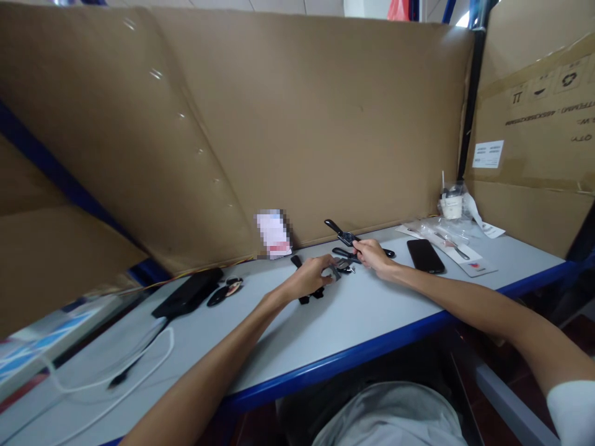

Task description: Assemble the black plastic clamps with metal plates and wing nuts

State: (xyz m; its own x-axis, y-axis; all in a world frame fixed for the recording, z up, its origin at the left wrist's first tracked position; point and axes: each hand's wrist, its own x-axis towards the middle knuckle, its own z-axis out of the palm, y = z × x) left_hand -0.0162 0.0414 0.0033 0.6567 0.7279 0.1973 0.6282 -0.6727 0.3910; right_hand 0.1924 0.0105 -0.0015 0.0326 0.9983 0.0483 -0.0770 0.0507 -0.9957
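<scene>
My right hand (374,256) is closed on a black-handled tool (333,227), its glossy handle pointing up to the left and a dark, shiny middle part just ahead of my fingers. More black handles (344,254) lie on the table beneath it. My left hand (307,279) is closed, its thumb and fingers curled round a small greyish, shiny piece (333,273) whose kind I cannot make out. Close by that hand lie a black handle end (296,262) and dark flat pieces (310,297), partly covered by the hand.
A black phone (425,256) and a card with a metal utensil (476,266) lie right. Behind them is a bagged white cup (452,205). A blurred-out panel (274,234) leans on the cardboard wall (325,124). Left are a black case (190,294) and white cable (153,347).
</scene>
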